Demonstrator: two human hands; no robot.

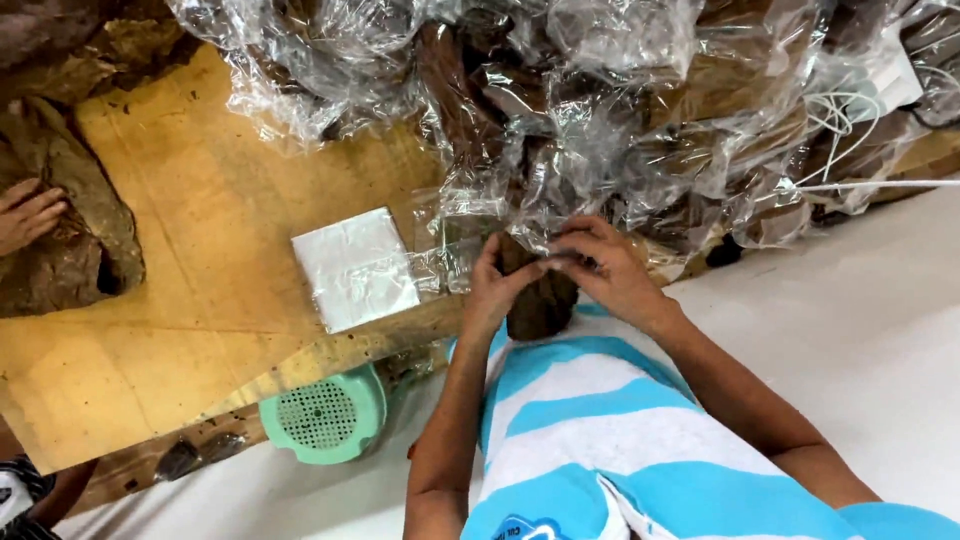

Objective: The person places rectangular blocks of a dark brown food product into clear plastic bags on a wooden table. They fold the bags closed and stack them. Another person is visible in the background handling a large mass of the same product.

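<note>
Both my hands are wrapped around a dark brown lump (540,300), held right at the table edge above my blue and white striped shirt (590,420). My left hand (495,285) grips its left side with fingers curled, and my right hand (605,268) pinches the top with fingertips close together. Just left of that sits a flat stack of square white sheets (355,268) on the worn wooden table (200,290). Behind my hands there's a big heap of crinkly clear plastic bags (600,110) holding brown stuff. A mint green plastic stool (325,412) pokes out below the table. Someone else's hand (28,215) rests on brown leaves (75,240) at far left.
</note>
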